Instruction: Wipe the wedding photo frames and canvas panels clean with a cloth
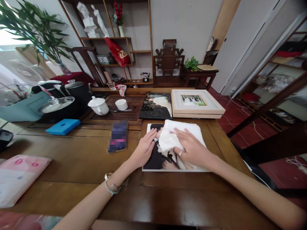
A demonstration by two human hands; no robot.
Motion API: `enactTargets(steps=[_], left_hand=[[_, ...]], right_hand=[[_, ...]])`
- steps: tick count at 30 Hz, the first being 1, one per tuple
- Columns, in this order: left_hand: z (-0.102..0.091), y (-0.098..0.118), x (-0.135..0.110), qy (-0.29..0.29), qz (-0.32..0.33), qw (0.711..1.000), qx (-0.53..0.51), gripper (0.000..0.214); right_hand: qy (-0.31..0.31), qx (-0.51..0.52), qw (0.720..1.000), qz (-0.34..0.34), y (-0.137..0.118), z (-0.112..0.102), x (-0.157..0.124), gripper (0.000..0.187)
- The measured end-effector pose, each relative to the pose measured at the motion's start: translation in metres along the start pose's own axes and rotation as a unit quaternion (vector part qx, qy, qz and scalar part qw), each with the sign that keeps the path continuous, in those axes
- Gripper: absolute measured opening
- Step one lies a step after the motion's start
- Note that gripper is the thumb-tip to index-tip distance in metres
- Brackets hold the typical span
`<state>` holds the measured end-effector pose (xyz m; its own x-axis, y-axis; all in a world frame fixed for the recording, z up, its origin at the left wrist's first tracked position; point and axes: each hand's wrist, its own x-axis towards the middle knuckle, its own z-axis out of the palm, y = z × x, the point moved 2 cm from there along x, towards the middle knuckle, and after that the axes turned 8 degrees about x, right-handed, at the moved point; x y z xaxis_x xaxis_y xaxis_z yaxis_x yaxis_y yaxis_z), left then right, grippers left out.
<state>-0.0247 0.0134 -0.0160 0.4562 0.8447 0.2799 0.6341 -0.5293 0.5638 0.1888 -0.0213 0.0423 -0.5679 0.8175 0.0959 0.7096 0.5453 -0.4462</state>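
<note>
A photo print [153, 160] with a white edge lies flat on the wooden table in front of me. My left hand [145, 147] rests on its left side, fingers stretched out and together. Under my right hand [188, 145] is a crumpled white cloth [192, 128], gripped and pressed against the picture. The cloth covers the upper right of the print; its frayed edge shows near the centre. A ring is on my right hand, and a bracelet circles my left wrist.
Behind the print lie a dark photo panel [153, 107] and a pale framed picture [176, 110]. A phone [118, 137], a blue block [62, 126], a white lidded cup [98, 106] and a small white cup [121, 104] stand left. A tissue pack [22, 179] lies near left.
</note>
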Motion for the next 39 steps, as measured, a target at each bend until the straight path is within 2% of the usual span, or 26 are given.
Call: enactTargets(steps=[3,5,9,11,15,18,24,27,31,35,39], left_hand=[[0.000,0.000,0.000,0.001,0.000,1.000,0.003,0.046],[0.001,-0.001,0.000,0.003,0.004,1.000,0.006,0.046],[0.002,-0.003,-0.001,0.014,0.015,1.000,0.006,0.047],[0.002,-0.003,-0.001,0.013,0.017,1.000,0.005,0.047],[0.001,-0.001,-0.002,0.005,0.008,1.000,0.007,0.047],[0.002,-0.001,-0.002,0.011,0.002,1.000,0.006,0.047],[0.003,-0.003,-0.002,0.007,-0.010,1.000,0.014,0.048],[0.002,-0.003,-0.003,0.014,-0.007,1.000,0.018,0.047],[0.003,-0.004,-0.003,0.013,-0.008,1.000,0.020,0.047],[0.002,-0.001,-0.002,0.007,-0.002,1.000,0.015,0.047],[0.001,0.000,-0.001,0.009,-0.009,1.000,0.010,0.047]], right_hand=[[0.005,0.021,0.999,-0.024,0.023,-0.011,0.026,0.046],[-0.004,0.031,0.999,-0.043,0.026,-0.012,0.035,0.043],[-0.024,0.033,0.996,-0.085,0.014,-0.007,0.027,0.050],[-0.028,0.053,0.994,-0.093,0.008,-0.006,0.018,0.047],[0.004,0.207,0.978,0.015,0.014,-0.017,0.017,0.023],[-0.002,0.289,0.954,0.082,0.023,-0.024,0.038,0.030],[-0.030,0.344,0.932,0.111,0.015,-0.016,0.093,0.040],[-0.027,0.335,0.935,0.109,0.005,-0.014,0.103,0.039],[-0.023,0.303,0.947,0.104,0.013,-0.018,0.083,0.041],[0.033,0.228,0.968,0.102,0.041,-0.029,0.048,0.039],[0.056,0.165,0.983,0.056,0.051,-0.029,0.029,0.036]])
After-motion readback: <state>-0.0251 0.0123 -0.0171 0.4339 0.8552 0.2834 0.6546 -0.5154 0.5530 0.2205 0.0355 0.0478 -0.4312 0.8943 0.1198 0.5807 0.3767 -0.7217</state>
